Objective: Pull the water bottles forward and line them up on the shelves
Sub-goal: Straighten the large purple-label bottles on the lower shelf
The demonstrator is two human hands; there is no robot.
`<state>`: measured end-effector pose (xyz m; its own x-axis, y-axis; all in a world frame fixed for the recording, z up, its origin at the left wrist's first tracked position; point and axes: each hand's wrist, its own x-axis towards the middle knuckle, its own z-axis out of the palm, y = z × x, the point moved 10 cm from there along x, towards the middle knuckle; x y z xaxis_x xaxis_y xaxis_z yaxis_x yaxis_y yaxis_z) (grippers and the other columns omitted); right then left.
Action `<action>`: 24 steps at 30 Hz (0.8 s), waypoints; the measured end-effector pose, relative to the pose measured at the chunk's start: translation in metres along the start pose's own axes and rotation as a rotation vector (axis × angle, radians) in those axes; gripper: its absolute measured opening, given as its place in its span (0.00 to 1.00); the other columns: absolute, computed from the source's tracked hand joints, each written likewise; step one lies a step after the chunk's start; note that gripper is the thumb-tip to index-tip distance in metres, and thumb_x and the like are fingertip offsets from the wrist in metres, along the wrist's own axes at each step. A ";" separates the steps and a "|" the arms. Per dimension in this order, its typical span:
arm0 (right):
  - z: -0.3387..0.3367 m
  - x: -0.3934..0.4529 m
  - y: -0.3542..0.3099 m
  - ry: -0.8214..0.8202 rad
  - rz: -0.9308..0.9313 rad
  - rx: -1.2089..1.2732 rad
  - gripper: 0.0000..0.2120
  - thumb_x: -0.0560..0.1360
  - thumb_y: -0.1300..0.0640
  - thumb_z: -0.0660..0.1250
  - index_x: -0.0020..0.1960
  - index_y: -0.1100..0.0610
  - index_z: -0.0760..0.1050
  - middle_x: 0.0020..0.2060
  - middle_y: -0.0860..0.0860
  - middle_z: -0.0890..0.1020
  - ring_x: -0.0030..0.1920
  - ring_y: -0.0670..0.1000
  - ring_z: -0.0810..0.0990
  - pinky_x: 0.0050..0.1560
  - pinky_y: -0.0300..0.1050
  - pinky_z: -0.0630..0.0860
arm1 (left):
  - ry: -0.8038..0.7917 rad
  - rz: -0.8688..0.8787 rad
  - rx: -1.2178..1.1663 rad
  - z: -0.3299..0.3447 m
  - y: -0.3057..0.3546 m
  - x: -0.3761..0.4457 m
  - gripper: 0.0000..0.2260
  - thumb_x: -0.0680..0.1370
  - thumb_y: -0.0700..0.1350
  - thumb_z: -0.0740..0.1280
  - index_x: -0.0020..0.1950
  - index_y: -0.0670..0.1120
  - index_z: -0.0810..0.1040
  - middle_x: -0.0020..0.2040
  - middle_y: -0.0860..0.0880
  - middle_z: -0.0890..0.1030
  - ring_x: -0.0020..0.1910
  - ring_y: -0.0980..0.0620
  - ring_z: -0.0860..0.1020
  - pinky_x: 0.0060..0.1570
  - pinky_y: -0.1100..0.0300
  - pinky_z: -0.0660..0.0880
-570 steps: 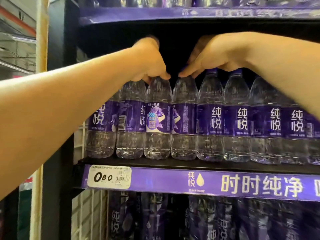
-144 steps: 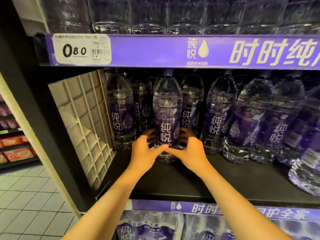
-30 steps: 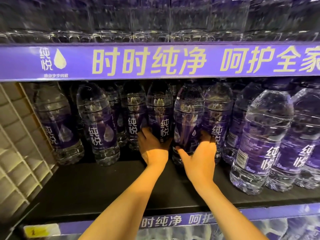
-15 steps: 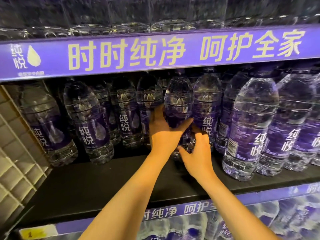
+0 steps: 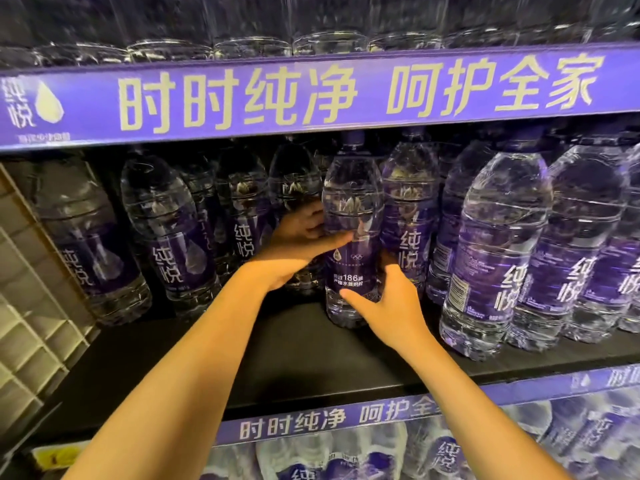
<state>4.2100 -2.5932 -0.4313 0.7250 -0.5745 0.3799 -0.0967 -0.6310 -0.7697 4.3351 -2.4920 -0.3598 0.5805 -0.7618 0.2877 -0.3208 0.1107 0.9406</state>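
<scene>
both hands now on one water bottle [image 5: 351, 233] mid-shelf: my left hand [image 5: 298, 237] wraps the shoulder and upper label, thumb laid across the front, and my right hand [image 5: 388, 299] cups the lower body, thumb across the bottom of the label, so the grip is closed on that bottle from both sides. half a second back the same bottle sat deeper, level with its neighbours; a second back each hand was on a separate bottle. now it stands forward of the row, upright, base on the shelf [image 5: 294, 358], and the face showing is small print, not the big logo, so i judge it got turned or needs turning. just right of the grip a forward bottle [image 5: 498, 251] already stands nearer the edge with others beyond it; left of the grip the back-row bottles [image 5: 169, 233] are set deep with bare shelf in front. means: right side mostly fronted, this one partway, left group not pulled yet.
</scene>
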 end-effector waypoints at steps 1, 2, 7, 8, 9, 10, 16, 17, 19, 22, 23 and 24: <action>0.000 0.000 0.002 0.008 0.012 0.008 0.26 0.68 0.44 0.76 0.52 0.60 0.69 0.48 0.57 0.77 0.49 0.58 0.77 0.47 0.57 0.76 | -0.017 0.002 0.023 0.001 0.003 -0.001 0.23 0.71 0.41 0.77 0.63 0.52 0.76 0.58 0.54 0.83 0.59 0.56 0.80 0.59 0.60 0.77; -0.001 0.000 0.002 0.040 0.020 0.012 0.27 0.67 0.43 0.77 0.50 0.60 0.69 0.47 0.56 0.77 0.48 0.57 0.77 0.46 0.56 0.77 | 0.014 0.019 0.052 0.001 0.008 -0.001 0.25 0.68 0.46 0.79 0.63 0.55 0.76 0.58 0.57 0.82 0.58 0.58 0.80 0.59 0.61 0.77; -0.004 -0.010 -0.018 0.260 -0.015 -0.098 0.32 0.61 0.40 0.79 0.48 0.54 0.62 0.45 0.49 0.67 0.47 0.50 0.69 0.43 0.45 0.70 | 0.536 0.187 0.340 -0.015 0.064 -0.004 0.38 0.56 0.67 0.78 0.61 0.53 0.75 0.56 0.57 0.79 0.54 0.58 0.78 0.54 0.61 0.77; -0.002 -0.011 -0.019 0.260 -0.031 -0.096 0.33 0.61 0.41 0.80 0.48 0.53 0.61 0.45 0.49 0.66 0.48 0.51 0.68 0.44 0.45 0.70 | 0.573 0.213 0.409 -0.013 0.072 -0.004 0.35 0.57 0.67 0.78 0.59 0.54 0.75 0.54 0.57 0.79 0.54 0.58 0.78 0.53 0.62 0.77; -0.001 -0.011 -0.018 0.242 -0.051 -0.069 0.33 0.61 0.41 0.80 0.49 0.53 0.61 0.45 0.49 0.66 0.48 0.51 0.68 0.45 0.44 0.70 | 0.580 0.217 0.419 -0.012 0.076 -0.003 0.32 0.59 0.65 0.79 0.57 0.54 0.75 0.52 0.57 0.79 0.53 0.58 0.77 0.53 0.61 0.77; -0.003 -0.011 -0.015 0.216 -0.070 -0.028 0.33 0.61 0.41 0.80 0.50 0.53 0.61 0.46 0.49 0.66 0.48 0.50 0.68 0.46 0.43 0.69 | 0.549 0.207 0.382 -0.012 0.075 0.000 0.30 0.60 0.62 0.80 0.56 0.55 0.74 0.51 0.58 0.78 0.52 0.58 0.77 0.52 0.61 0.76; -0.020 0.000 0.011 0.032 -0.017 0.065 0.28 0.64 0.38 0.77 0.53 0.52 0.69 0.47 0.46 0.76 0.48 0.48 0.76 0.46 0.42 0.75 | 0.263 0.075 0.148 -0.017 0.056 0.010 0.28 0.66 0.51 0.80 0.63 0.54 0.73 0.56 0.56 0.77 0.56 0.61 0.76 0.47 0.73 0.74; -0.020 0.002 0.010 0.009 -0.018 0.071 0.26 0.64 0.37 0.76 0.51 0.49 0.69 0.45 0.43 0.76 0.46 0.43 0.76 0.44 0.37 0.75 | 0.234 0.057 0.130 -0.016 0.055 0.011 0.28 0.68 0.49 0.79 0.64 0.53 0.73 0.58 0.55 0.77 0.58 0.60 0.75 0.53 0.70 0.74; -0.013 0.002 0.007 -0.076 -0.011 0.084 0.26 0.64 0.35 0.76 0.50 0.44 0.65 0.44 0.35 0.72 0.44 0.39 0.74 0.41 0.31 0.71 | 0.144 0.029 0.095 -0.012 0.056 0.013 0.27 0.71 0.44 0.76 0.68 0.50 0.71 0.62 0.52 0.78 0.63 0.58 0.75 0.66 0.58 0.71; 0.002 0.003 0.009 -0.235 0.043 0.201 0.30 0.65 0.38 0.76 0.58 0.43 0.65 0.52 0.35 0.74 0.53 0.42 0.76 0.55 0.40 0.75 | -0.150 0.018 0.012 0.009 0.061 0.010 0.21 0.77 0.38 0.68 0.70 0.44 0.70 0.70 0.43 0.73 0.71 0.49 0.70 0.73 0.50 0.62; 0.005 0.004 0.010 -0.263 0.055 0.229 0.31 0.65 0.39 0.77 0.60 0.44 0.65 0.54 0.38 0.75 0.56 0.43 0.76 0.59 0.45 0.75 | -0.212 0.017 -0.040 0.014 0.063 0.009 0.19 0.77 0.37 0.66 0.68 0.45 0.71 0.71 0.42 0.72 0.72 0.48 0.69 0.73 0.50 0.61; 0.006 0.004 0.010 -0.276 0.067 0.244 0.31 0.65 0.39 0.77 0.60 0.45 0.66 0.56 0.41 0.76 0.57 0.45 0.76 0.60 0.48 0.75 | -0.226 -0.004 -0.091 0.015 0.062 0.009 0.18 0.77 0.36 0.66 0.67 0.46 0.72 0.71 0.42 0.72 0.71 0.48 0.69 0.73 0.49 0.61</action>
<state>4.2161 -2.5987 -0.4407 0.8822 -0.4272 0.1981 -0.0085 -0.4349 -0.9004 4.3088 -2.5017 -0.3014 0.3956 -0.8849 0.2460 -0.2441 0.1569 0.9570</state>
